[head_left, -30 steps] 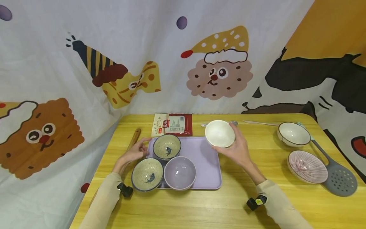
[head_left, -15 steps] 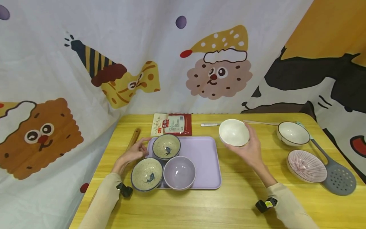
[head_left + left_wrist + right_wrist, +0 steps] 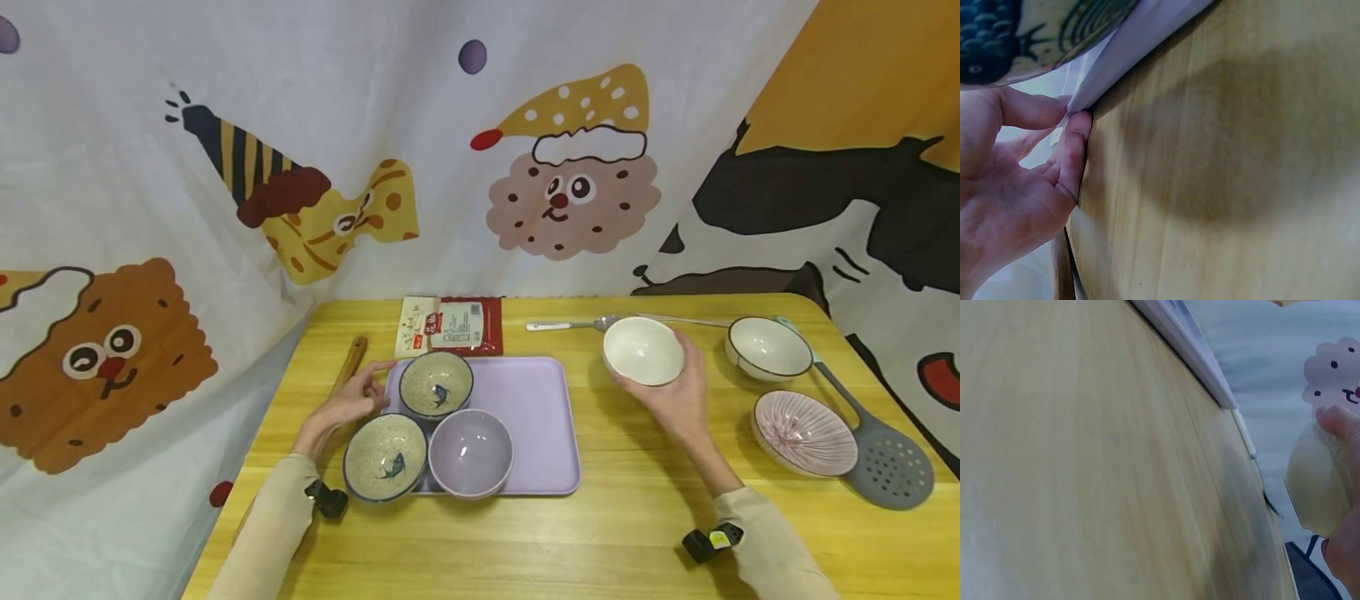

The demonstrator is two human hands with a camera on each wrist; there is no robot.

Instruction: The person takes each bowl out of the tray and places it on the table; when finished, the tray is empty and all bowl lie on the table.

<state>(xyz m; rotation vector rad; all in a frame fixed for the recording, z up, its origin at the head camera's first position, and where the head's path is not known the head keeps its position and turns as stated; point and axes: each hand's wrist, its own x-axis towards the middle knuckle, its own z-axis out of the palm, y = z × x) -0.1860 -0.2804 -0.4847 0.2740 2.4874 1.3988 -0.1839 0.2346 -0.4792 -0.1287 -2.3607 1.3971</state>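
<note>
My right hand (image 3: 678, 396) grips a small white bowl (image 3: 642, 352) by its side, thumb and fingers spread around it. The right wrist view shows the bowl (image 3: 1316, 481) raised above the table. At the left, my left hand (image 3: 352, 402) pinches the edge of a lilac tray (image 3: 551, 433); the left wrist view has the thumb and fingers (image 3: 1072, 156) meeting at the tray's rim (image 3: 1100, 78). On the tray's left part are a speckled fish bowl (image 3: 437, 383) and a plain lilac bowl (image 3: 472, 454). Another fish bowl (image 3: 385, 458) overlaps its front left corner.
A brown-rimmed white bowl (image 3: 768, 348) and a pink-striped bowl (image 3: 804, 433) stand at the right beside a grey slotted turner (image 3: 892, 462). A fork (image 3: 551, 326) and a red-and-cream packet (image 3: 450, 327) lie at the back. A wooden handle (image 3: 352, 360) lies behind my left hand.
My right hand has carried the white bowl rightward, from over the tray's back right corner to over the table right of it, uncovering the fork. My left hand stays at the tray's edge.
</note>
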